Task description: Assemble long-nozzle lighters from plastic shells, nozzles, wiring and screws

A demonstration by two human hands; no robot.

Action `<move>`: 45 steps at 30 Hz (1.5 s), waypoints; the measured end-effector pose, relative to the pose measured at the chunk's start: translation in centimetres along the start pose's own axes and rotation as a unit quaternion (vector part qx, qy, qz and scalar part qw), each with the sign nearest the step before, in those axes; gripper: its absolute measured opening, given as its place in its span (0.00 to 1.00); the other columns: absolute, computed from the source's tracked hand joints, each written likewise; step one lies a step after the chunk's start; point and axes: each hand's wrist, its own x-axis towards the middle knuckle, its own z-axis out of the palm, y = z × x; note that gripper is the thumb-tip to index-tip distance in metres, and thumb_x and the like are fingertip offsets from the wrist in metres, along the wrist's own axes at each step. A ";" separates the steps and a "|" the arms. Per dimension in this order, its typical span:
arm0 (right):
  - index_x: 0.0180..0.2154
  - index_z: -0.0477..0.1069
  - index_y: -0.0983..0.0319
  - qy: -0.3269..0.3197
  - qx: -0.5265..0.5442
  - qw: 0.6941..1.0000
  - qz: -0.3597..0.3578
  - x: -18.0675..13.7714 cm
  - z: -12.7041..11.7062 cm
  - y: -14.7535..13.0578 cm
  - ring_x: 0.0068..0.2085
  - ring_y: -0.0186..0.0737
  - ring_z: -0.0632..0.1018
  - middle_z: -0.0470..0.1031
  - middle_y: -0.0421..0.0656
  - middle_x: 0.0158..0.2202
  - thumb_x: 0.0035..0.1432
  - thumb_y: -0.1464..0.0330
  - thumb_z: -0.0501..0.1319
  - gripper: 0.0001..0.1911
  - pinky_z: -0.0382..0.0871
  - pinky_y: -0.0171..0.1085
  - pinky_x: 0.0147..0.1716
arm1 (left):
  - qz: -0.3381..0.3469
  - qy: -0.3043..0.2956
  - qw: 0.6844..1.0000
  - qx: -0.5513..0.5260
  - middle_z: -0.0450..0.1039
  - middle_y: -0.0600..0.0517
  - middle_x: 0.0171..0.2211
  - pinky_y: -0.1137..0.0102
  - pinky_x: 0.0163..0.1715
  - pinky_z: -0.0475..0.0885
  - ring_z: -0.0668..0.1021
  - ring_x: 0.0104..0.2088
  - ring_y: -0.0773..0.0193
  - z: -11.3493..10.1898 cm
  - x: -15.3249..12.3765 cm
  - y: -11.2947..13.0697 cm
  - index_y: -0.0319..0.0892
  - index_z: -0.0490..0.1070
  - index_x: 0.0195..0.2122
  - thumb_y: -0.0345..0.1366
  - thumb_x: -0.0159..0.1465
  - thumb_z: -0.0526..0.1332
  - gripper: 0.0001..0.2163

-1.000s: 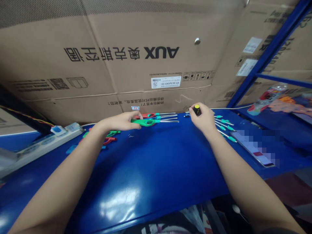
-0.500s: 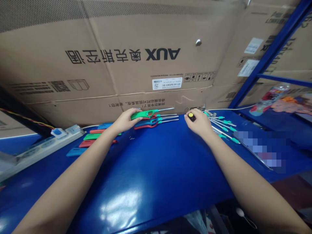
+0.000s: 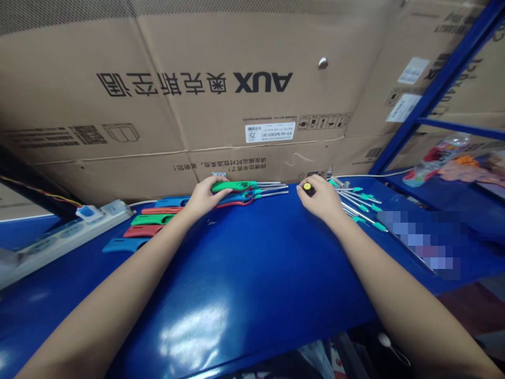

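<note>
My left hand (image 3: 205, 197) is closed on a green long-nosed lighter (image 3: 233, 186), whose metal tube points right. Under and beside it lie assembled lighters, among them a blue one (image 3: 246, 196), their tubes pointing the same way. In my right hand (image 3: 319, 197) is a screwdriver with a dark handle and yellow end (image 3: 307, 187); its blade is hidden. Right of that hand lie several loose metal lighter tubes (image 3: 357, 202) with teal ends. Beyond my left forearm are several handle shells, including a green one (image 3: 152, 219) and a blue one (image 3: 124, 244).
A large cardboard box (image 3: 213, 134) stands along the back of the blue table (image 3: 252, 273). A white power strip (image 3: 65, 239) with a plug lies at left. On the right are a blue metal frame (image 3: 434, 79) and a plastic bottle (image 3: 436, 158). Tiny metal bits lie near my left hand.
My left hand has lowered the green lighter onto the row of assembled lighters, where its tube now lies close to theirs. My right hand with the screwdriver has hardly moved.
</note>
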 end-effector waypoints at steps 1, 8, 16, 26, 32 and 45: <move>0.31 0.71 0.58 -0.001 0.000 1.000 -0.001 0.0 0.0 0.0 0.40 0.48 0.77 0.77 0.47 0.37 0.60 0.65 0.57 0.07 0.68 0.41 0.36 | 0.010 -0.003 1.000 -0.009 0.78 0.45 0.47 0.61 0.50 0.72 0.78 0.47 0.52 -0.1 0.0 0.4 0.41 0.74 0.47 0.49 0.63 0.62 0.19; 0.31 0.70 0.58 -0.013 -0.010 1.000 -0.007 -0.1 0.0 0.0 0.41 0.48 0.77 0.76 0.47 0.37 0.60 0.64 0.58 0.07 0.67 0.41 0.36 | 0.079 -0.051 0.995 -0.045 0.80 0.44 0.45 0.61 0.51 0.73 0.79 0.46 0.53 -0.2 -0.8 2.1 0.39 0.78 0.48 0.51 0.63 0.63 0.21; 0.33 0.72 0.58 -0.136 -0.025 0.989 -0.058 -0.4 -0.2 -0.1 0.40 0.45 0.77 0.76 0.45 0.40 0.60 0.66 0.59 0.05 0.65 0.38 0.34 | 0.091 -0.096 0.991 -0.035 0.81 0.45 0.43 0.60 0.50 0.73 0.81 0.44 0.54 -0.1 -1.2 1.3 0.40 0.79 0.45 0.48 0.61 0.65 0.18; 0.38 0.75 0.56 -0.250 -0.083 0.963 -0.057 -1.2 0.9 0.0 0.39 0.42 0.77 0.77 0.43 0.43 0.56 0.70 0.63 0.07 0.60 0.36 0.28 | 0.047 -0.075 0.995 -0.041 0.81 0.45 0.45 0.57 0.53 0.72 0.80 0.47 0.50 -0.1 -1.2 0.9 0.41 0.79 0.45 0.50 0.60 0.66 0.19; 0.43 0.74 0.57 -0.180 -0.114 0.977 0.009 -1.3 3.1 0.4 0.37 0.43 0.76 0.74 0.47 0.47 0.63 0.67 0.59 0.08 0.55 0.37 0.25 | -0.014 -0.076 0.992 -0.095 0.81 0.44 0.44 0.58 0.50 0.74 0.81 0.46 0.49 -0.6 -1.2 0.1 0.39 0.79 0.44 0.55 0.58 0.67 0.24; 0.37 0.73 0.58 -0.149 -0.041 0.988 0.016 -0.7 4.1 2.5 0.38 0.44 0.76 0.74 0.45 0.41 0.61 0.63 0.64 0.05 0.64 0.36 0.32 | -0.027 -0.203 0.967 -0.151 0.83 0.45 0.43 0.59 0.47 0.78 0.83 0.44 0.48 -2.0 -0.8 0.4 0.41 0.82 0.45 0.55 0.54 0.69 0.25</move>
